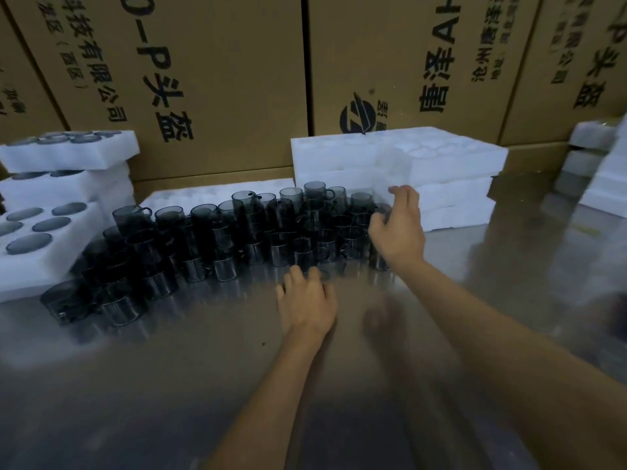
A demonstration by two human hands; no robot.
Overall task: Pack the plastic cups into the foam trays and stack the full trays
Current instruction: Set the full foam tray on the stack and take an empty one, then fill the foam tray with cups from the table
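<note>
Several dark see-through plastic cups [217,239] with handles stand stacked in a long pile across the steel table [210,361]. My left hand [307,301] lies low on the table at the pile's front edge, fingertips touching the nearest cups, nothing held. My right hand [398,228] is at the pile's right end, fingers spread against the end cups with no closed grip visible. Full foam trays [73,154] are stacked at the left, cup bottoms showing. An empty foam tray [190,195] lies behind the pile. A stack of empty foam trays [441,178] sits at the back right.
Tall cardboard boxes [217,79] form a wall along the back of the table. More white foam trays [600,178] are piled at the far right edge. The frame is blurred by motion.
</note>
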